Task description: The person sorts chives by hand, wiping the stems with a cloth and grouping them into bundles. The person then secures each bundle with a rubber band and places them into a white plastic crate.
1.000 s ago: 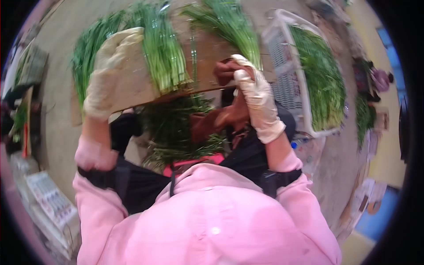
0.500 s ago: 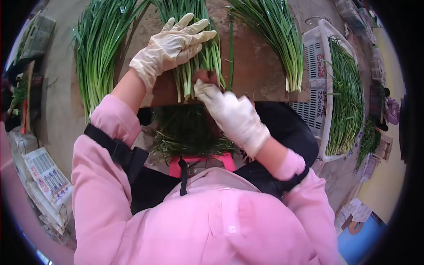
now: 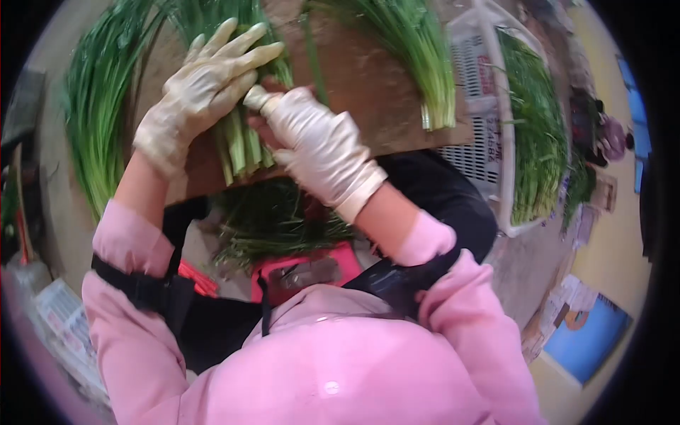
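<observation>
My left hand (image 3: 210,78), in a pale thin glove, lies flat with its fingers spread on the middle bunch of garlic chives (image 3: 239,138). The pale cut ends of this bunch point toward me at the board's near edge. My right hand (image 3: 312,134), also gloved, is curled at the right side of the same bunch, touching or very close to it. Something reddish-brown shows at its fingers, too blurred to name. Two more bunches lie on the brown board (image 3: 361,99): a left bunch of chives (image 3: 103,120) and a right bunch of chives (image 3: 425,78).
A white plastic crate (image 3: 506,156) filled with chives (image 3: 535,134) stands at the right. Below the board is a heap of loose green trimmings (image 3: 273,223), with a pink stool (image 3: 340,262) nearer me. A printed white crate (image 3: 67,319) sits at lower left.
My view has shifted, so the board and bunches appear further left and higher. My right hand has moved up along the middle bunch, closer to my left hand, which stays spread on it.
</observation>
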Motion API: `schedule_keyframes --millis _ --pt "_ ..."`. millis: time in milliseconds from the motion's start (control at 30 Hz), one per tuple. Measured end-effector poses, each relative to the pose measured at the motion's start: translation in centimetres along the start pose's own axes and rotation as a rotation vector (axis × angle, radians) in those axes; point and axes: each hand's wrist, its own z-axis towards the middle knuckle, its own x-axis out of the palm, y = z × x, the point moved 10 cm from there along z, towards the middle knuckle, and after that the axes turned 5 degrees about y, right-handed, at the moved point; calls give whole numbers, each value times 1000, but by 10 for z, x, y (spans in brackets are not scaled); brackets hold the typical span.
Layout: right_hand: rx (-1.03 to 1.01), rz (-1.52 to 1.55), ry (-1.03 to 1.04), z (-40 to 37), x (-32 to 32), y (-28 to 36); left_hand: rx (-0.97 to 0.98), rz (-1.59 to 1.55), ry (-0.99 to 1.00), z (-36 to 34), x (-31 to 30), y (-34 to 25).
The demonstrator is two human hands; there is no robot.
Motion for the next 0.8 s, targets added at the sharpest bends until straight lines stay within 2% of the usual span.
schedule_keyframes --millis 67,133,267,333,400,467,500,533,600,700,767,800 --pt "104 -132 99 -9 8 -12 -20 36 -30 -1 -10 -10" --pt "172 -261 318 -36 10 -13 -64 106 28 8 -8 -14" --pt "51 9 19 -72 -15 -2 -108 26 66 0 -5 -6" --pt "29 137 -133 -49 -54 4 -126 19 103 11 -3 -7" --pt "-70 1 -264 -16 -60 21 -118 -34 129 9 2 1" --pt "-177 -43 -278 13 -33 26 -126 20 145 8 18 16" --pt "-88 -52 -75 20 -2 17 -117 -48 190 8 5 2" --pt "8 -60 126 18 31 6 -105 16 158 5 0 -5" --pt "-37 -114 63 -7 45 8 -110 -30 112 5 -3 -7" --pt "161 336 314 -46 50 -2 -104 -56 108 5 -6 -16" --pt "203 734 64 -48 51 -12 -113 -48 113 5 -6 -12" --pt "-79 200 -6 -36 -2 31 -126 -15 134 6 2 -3"
